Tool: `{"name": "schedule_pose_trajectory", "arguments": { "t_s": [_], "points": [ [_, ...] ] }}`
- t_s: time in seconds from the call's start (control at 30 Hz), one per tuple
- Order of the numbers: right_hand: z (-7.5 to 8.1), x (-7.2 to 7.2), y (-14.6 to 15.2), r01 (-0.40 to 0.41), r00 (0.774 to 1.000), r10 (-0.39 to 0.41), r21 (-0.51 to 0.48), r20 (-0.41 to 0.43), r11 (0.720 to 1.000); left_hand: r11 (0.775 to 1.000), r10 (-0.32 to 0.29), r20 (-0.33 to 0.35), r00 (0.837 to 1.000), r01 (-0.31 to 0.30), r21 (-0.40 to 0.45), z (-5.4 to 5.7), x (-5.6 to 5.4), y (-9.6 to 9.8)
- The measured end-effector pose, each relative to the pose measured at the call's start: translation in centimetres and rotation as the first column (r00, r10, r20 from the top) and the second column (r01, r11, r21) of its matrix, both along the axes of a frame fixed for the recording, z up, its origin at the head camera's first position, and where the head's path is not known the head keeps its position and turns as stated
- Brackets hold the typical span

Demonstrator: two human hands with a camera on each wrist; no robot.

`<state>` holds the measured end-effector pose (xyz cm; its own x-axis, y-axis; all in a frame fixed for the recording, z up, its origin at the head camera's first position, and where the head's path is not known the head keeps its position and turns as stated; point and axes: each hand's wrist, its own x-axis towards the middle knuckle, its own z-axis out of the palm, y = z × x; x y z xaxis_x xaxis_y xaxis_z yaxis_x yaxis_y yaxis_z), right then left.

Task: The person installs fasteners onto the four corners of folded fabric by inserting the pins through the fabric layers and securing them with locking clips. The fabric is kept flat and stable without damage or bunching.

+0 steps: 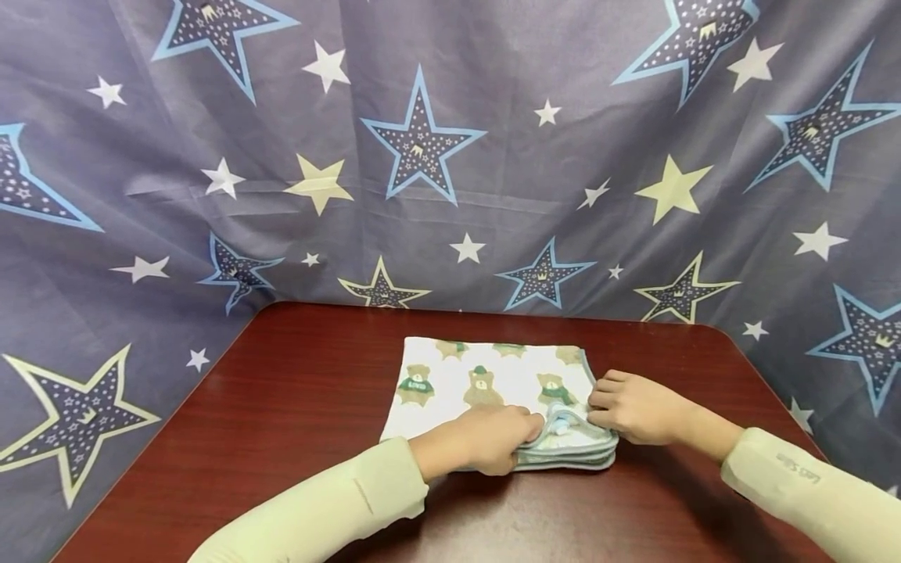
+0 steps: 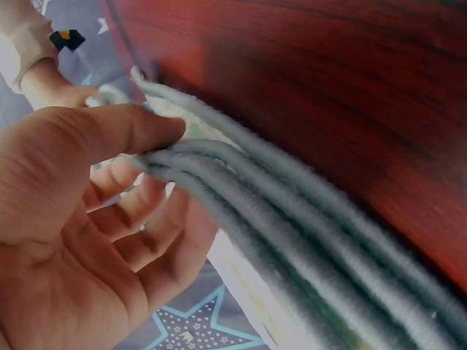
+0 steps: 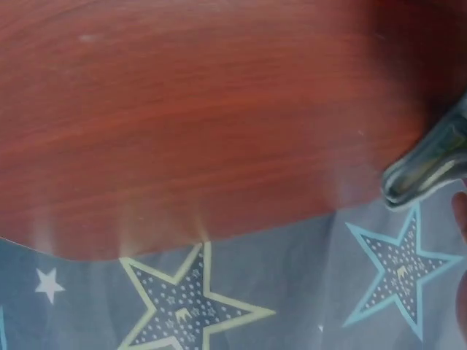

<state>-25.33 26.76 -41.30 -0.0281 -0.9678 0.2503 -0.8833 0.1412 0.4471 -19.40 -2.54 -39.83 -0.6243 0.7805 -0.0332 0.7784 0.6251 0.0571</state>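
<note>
A white blanket [image 1: 450, 399] printed with brown bears in green lies folded in layers on the table, its edges bound in grey-blue. My left hand [image 1: 493, 438] grips the front edge. In the left wrist view, that hand's thumb [image 2: 139, 130] presses against the stacked bound edges [image 2: 292, 226], with the fingers on the other side. At the front right corner my right hand [image 1: 637, 407] pinches the blanket's edge with curled fingers. Between the hands the top layer is lifted in a small peak [image 1: 561, 422]. The right wrist view catches only a bound fold [image 3: 430, 164] and a sliver of fingers.
The blanket rests on a dark red-brown wooden table [image 1: 296, 391] with rounded far corners. Behind and beside it hangs a grey-purple curtain [image 1: 521, 188] patterned with stars. Both forearms wear pale sleeves [image 1: 331, 500].
</note>
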Motion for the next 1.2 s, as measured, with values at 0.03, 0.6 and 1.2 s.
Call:
{"name": "schedule_pose_trajectory", "arguments": {
  "t_s": [0.03, 0.6, 1.2],
  "points": [
    [-0.2, 0.0, 0.0, -0.004, 1.0, 0.004, 0.001, -0.013, 1.0, 1.0, 0.003, 0.002, 1.0, -0.003, -0.014, 0.0, 0.1, 0.0],
    [-0.6, 1.6, 1.1, 0.091, 0.99, -0.089, -0.015, 0.105, 0.996, 0.999, -0.025, 0.061, 0.998, 0.028, -0.039, 0.1, 0.1, -0.3],
    [2.5, 3.3, -1.9, 0.174, 0.938, -0.112, -0.167, 0.327, 0.97, 0.999, -0.026, 0.043, 0.999, 0.025, 0.031, 0.4, -0.2, -0.2]
  ]
}}
